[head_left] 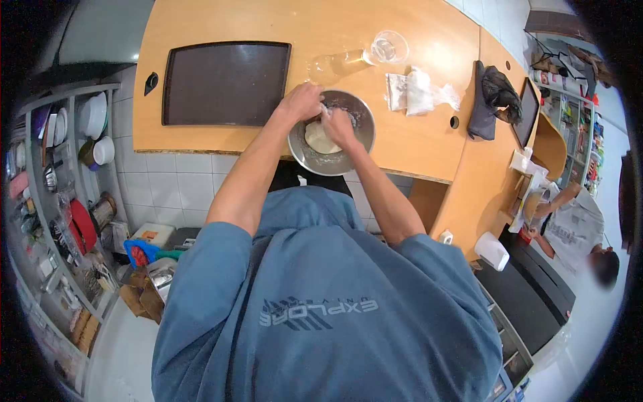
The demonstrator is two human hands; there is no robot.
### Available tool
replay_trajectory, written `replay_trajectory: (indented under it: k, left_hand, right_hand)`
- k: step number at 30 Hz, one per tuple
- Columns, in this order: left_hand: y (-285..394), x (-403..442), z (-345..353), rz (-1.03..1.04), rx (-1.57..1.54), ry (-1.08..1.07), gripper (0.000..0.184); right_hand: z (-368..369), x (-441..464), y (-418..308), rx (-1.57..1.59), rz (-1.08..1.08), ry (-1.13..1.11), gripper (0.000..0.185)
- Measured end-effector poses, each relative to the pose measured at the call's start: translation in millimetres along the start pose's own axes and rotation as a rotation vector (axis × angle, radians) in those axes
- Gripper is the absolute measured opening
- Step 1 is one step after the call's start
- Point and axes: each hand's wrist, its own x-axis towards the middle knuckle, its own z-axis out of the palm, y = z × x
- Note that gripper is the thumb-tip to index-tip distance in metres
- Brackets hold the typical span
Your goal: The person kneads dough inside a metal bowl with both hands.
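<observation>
A metal bowl (365, 138) sits at the front edge of the wooden table, with a pale lump of dough (320, 137) inside and whitish residue on its inner wall. My left hand (303, 102) is closed at the bowl's upper left rim. Inside the bowl, my right hand (339, 127) is closed just above the dough. Something whitish shows between the two hands, too small to make out. Beyond the bowl lies a clear bottle (338, 65) of yellowish liquid on its side, beside a clear plastic cup (390, 47).
A dark tray (228, 84) lies left of the bowl. Plastic bags of white powder (420, 92) and a black bag (501, 94) lie to the right. Another person (569, 224) is at the far right. Shelves (67, 201) with kitchenware stand at the left.
</observation>
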Motion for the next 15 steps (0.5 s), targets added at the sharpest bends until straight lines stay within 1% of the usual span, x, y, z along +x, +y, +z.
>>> replay_trajectory:
  k: [2,3,4,6,7,10,12,15]
  left_hand:
    - [0.7,1.1,4.1,0.038,0.011,0.027,0.018]
    - [1.6,1.9,5.6,0.06,0.001,0.053,0.018]
    - [2.9,2.0,6.3,0.081,-0.008,0.078,0.019]
    - [4.4,4.1,8.2,0.023,0.0,0.015,0.018]
    - [4.8,4.2,7.7,-0.008,0.004,-0.017,0.018]
    - [-9.0,8.3,21.7,0.078,-0.009,0.008,0.018]
    - [-7.7,7.7,22.0,0.043,-0.016,0.005,0.02]
    - [-0.8,6.2,11.6,0.026,-0.027,0.013,0.022]
  right_hand:
    - [-5.4,5.7,9.5,0.043,-0.111,0.03,0.04]
    - [-8.1,5.9,6.0,-0.032,-0.101,0.033,0.034]
    - [-14.0,1.8,-4.4,-0.116,-0.088,0.036,0.033]
    - [-20.2,-10.8,-22.5,-0.283,-0.064,0.038,0.031]
    - [-18.0,-15.0,-24.3,-0.282,-0.062,0.044,0.031]
    - [-9.7,-26.4,-29.6,-0.287,-0.065,0.06,0.031]
    - [-1.8,-37.2,-34.1,-0.306,-0.085,0.067,0.032]
    - [3.3,-60.2,-33.9,-0.45,-0.294,0.208,0.031]
